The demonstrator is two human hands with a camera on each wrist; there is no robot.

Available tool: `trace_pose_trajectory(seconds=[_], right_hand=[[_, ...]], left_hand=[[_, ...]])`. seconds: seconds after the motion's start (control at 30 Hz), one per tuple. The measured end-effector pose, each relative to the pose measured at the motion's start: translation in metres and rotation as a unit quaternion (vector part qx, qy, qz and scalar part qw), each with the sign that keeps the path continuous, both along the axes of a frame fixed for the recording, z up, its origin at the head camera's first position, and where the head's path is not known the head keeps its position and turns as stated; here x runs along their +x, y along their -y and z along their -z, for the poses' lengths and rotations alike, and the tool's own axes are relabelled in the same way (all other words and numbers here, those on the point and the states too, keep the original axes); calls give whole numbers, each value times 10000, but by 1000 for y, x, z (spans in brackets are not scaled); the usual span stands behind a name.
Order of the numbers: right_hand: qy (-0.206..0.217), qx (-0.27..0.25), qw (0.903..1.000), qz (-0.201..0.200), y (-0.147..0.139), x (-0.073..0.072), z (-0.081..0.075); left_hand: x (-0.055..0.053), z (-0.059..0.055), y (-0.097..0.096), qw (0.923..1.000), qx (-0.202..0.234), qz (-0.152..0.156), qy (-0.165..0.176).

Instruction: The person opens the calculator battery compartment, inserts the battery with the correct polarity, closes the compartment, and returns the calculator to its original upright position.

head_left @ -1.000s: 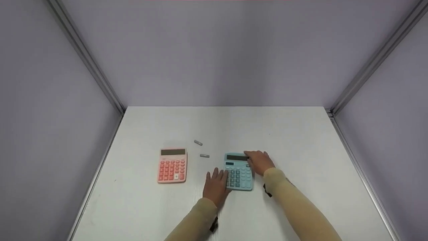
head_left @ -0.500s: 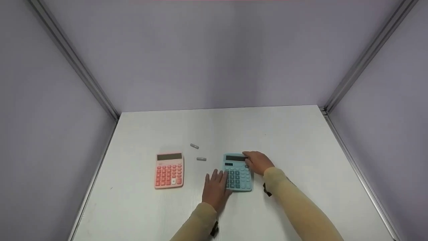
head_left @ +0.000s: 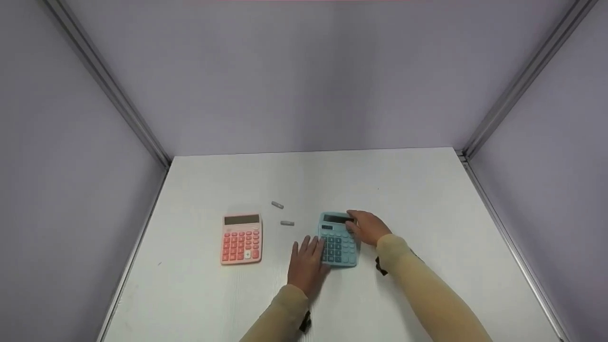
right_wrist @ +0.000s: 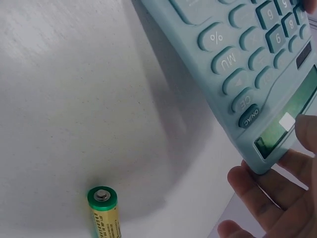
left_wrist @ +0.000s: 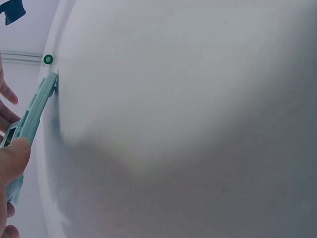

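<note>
A light blue calculator is held at an angle over the white table, its display end raised. My right hand grips the upper right corner, with the thumb over the display and fingers behind the edge in the right wrist view. Down at the lower left side, my left hand holds the calculator; the left wrist view shows its thumb on one face and fingers opposite. Two small batteries lie left of it, looking grey from the head. One battery has a green end and gold body.
A pink calculator lies flat on the table, left of the batteries. Pale panels with metal corner rails enclose the back and both sides.
The blue calculator has tilted, its display end coming up in my right hand. My right thumb has come further over its face. The view has shifted slightly; the pink calculator and batteries lie as before.
</note>
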State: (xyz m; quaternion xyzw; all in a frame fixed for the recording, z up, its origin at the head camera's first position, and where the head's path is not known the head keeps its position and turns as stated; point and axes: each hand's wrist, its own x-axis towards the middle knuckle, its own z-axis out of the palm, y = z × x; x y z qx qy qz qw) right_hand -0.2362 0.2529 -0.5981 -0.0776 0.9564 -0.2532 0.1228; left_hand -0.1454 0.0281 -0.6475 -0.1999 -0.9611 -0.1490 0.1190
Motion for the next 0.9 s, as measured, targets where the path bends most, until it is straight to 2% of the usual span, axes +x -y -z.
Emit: trace_pose_trajectory(seconds=[0.2, 0.37, 0.67, 0.8, 0.9], right_hand=[[0, -326, 9995, -29, -1, 1, -4], [-78, -791, 9968, -42, -3, 1, -7], [-52, -1309, 9909, 323, -4, 1, -15], [-44, -1341, 9901, 416, -3, 1, -18], [-84, -1370, 9897, 411, -2, 1, -20]], left_hand=[[-3, -4, 1, 9998, 3, 41, -188], [-6, -7, 3, 9980, 153, 59, -612], [-7, -8, 2, 9951, 478, 83, -860], [-6, -5, 3, 9959, 468, 79, -775], [-6, -5, 3, 9976, 573, 46, -390]])
